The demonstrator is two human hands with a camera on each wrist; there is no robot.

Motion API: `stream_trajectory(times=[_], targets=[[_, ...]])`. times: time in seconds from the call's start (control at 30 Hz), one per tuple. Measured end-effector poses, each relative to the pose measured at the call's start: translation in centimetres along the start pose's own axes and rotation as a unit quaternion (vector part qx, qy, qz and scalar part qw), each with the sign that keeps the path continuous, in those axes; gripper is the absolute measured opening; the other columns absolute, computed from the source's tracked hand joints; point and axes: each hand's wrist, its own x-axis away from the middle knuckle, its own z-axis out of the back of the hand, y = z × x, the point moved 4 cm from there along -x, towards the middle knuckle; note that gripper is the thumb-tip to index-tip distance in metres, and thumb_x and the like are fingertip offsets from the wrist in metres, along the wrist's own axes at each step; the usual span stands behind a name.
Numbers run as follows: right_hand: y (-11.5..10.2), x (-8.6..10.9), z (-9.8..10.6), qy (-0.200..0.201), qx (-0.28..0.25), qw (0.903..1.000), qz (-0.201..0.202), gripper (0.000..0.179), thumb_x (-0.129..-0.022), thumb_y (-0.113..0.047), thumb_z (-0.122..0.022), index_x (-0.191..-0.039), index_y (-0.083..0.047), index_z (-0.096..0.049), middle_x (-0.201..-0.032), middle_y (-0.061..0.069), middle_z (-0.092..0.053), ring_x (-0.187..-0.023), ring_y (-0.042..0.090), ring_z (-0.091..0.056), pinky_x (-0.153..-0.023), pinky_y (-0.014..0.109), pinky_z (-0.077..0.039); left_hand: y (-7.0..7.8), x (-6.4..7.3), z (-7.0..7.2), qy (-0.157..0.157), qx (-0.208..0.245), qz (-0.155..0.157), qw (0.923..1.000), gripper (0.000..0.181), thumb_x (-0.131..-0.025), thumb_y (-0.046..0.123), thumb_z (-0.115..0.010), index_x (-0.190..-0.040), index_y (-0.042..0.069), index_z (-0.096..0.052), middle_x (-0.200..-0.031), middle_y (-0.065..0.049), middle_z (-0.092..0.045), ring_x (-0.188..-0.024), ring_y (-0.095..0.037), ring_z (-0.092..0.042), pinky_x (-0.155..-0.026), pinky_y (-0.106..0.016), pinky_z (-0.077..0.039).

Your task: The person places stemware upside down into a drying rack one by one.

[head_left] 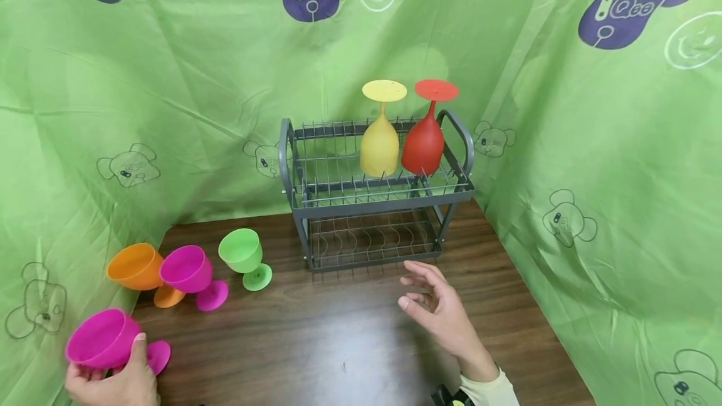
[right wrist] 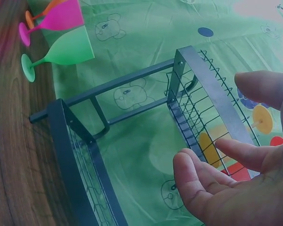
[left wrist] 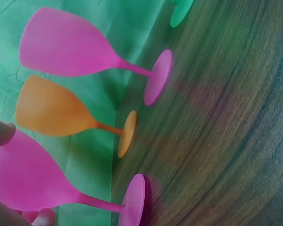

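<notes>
My left hand (head_left: 121, 384) grips the bowl of a magenta goblet (head_left: 104, 338) at the table's front left, thumb on the near side and fingers around the far side. In the left wrist view that goblet's foot (left wrist: 132, 202) is close to the wood. My right hand (head_left: 442, 315) hangs in front of the dish rack (head_left: 383, 207), fingers loosely bent and nothing in them. Upside down on the rack's upper tier stand a yellow goblet (head_left: 380, 146) and a red goblet (head_left: 423, 143), both towards the right end.
Behind the held goblet stand an orange goblet (head_left: 135, 268), a second magenta goblet (head_left: 187, 270) and a green goblet (head_left: 241, 252), all upright. The rack's lower tier (head_left: 372, 240) holds nothing. Green printed cloth (head_left: 214, 80) walls the wooden table (head_left: 316, 343) at the back and sides.
</notes>
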Motion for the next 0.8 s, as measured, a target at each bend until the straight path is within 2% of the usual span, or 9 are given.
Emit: stream_trajectory(times=[0.07,0.33,0.5,0.8], targets=[[0.0,-0.1,0.1,0.003,0.001,1.0,0.001,0.058,-0.094,0.001,-0.074,-0.148,-0.007,-0.056,-0.147,0.012,-0.052,-0.124,0.03,-0.064,-0.097,0.033,-0.061,0.3,0.1,-0.1,-0.006,0.018,0.002,0.9998,0.099,-0.077,0.013,-0.095,-0.154,0.038,-0.038,-0.151,0.017,-0.043,-0.143,0.0,-0.041,-0.126,-0.022,-0.032],[-0.1,-0.3,0.0,-0.008,-0.003,1.0,0.002,0.059,-0.094,0.0,-0.074,-0.149,-0.006,-0.055,-0.148,0.013,-0.051,-0.124,0.029,-0.063,-0.097,0.037,-0.062,0.8,0.8,0.3,-0.015,0.016,0.01,0.9997,0.102,-0.078,0.013,-0.094,-0.156,0.038,-0.034,-0.151,0.016,-0.04,-0.143,-0.001,-0.039,-0.123,-0.028,-0.041],[0.0,-0.3,0.1,-0.007,-0.008,0.9999,-0.003,0.058,-0.094,0.0,-0.074,-0.149,-0.005,-0.055,-0.148,0.012,-0.051,-0.124,0.03,-0.063,-0.097,0.035,-0.062,1.2,1.3,0.4,-0.015,0.022,0.004,0.9996,0.1,-0.079,0.01,-0.093,-0.156,0.038,-0.036,-0.151,0.014,-0.041,-0.141,-0.002,-0.041,-0.123,-0.027,-0.041],[0.3,-0.5,0.1,-0.015,-0.009,0.9998,-0.006,0.059,-0.094,-0.001,-0.075,-0.149,-0.006,-0.055,-0.149,0.013,-0.051,-0.125,0.034,-0.063,-0.097,0.036,-0.062,1.4,2.2,0.2,-0.016,0.007,-0.003,0.9998,0.101,-0.076,0.012,-0.096,-0.156,0.039,-0.039,-0.152,0.015,-0.039,-0.142,-0.003,-0.041,-0.123,-0.026,-0.042]])
